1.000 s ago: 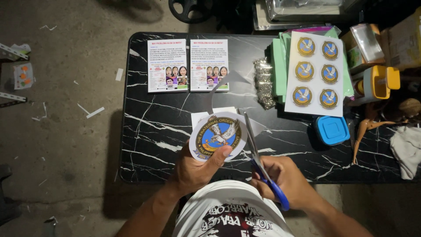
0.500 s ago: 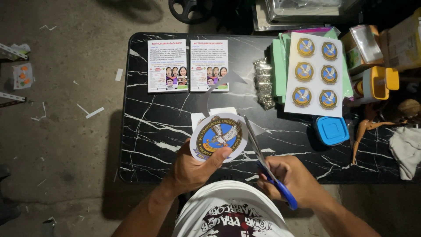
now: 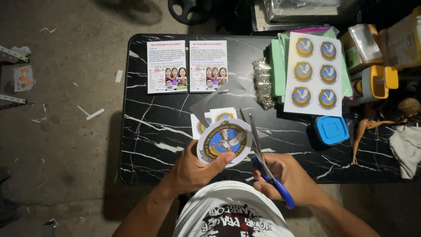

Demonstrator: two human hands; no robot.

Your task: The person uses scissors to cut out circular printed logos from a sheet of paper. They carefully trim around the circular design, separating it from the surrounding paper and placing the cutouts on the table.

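Black marbled table (image 3: 158, 145) seen from above; its far right end is crowded and partly cut off by the frame edge. The items at the top edge, beyond the table, are too dark to be identified.

Sheet of 6 round emblem stickers (image 3: 313, 73) is laid over a stack of green paper (image 3: 277, 66), which is mostly hidden beneath it. 2 printed leaflets (image 3: 187, 66) are placed side by side at the far left of the table. A blue-lidded container (image 3: 331, 130) is set near the table's right side, a yellow container (image 3: 376, 81) beyond it. A doll figure (image 3: 372, 127) at the right is only partly made out.

Cut sticker pieces (image 3: 210, 120) on the table are largely covered by the round emblem cutout (image 3: 224, 142), so their number cannot be told.

Left hand (image 3: 193, 169): the cutout is pinched at its lower edge, thumb on the printed face, and held above the near table edge.

Right hand (image 3: 287, 175): fingers are closed through the blue handles of the scissors (image 3: 263, 153). The blades are parted slightly, just beside the cutout's right edge; contact with the paper cannot be told. A loose trimmed strip (image 3: 219, 94) curls upward behind the cutout.
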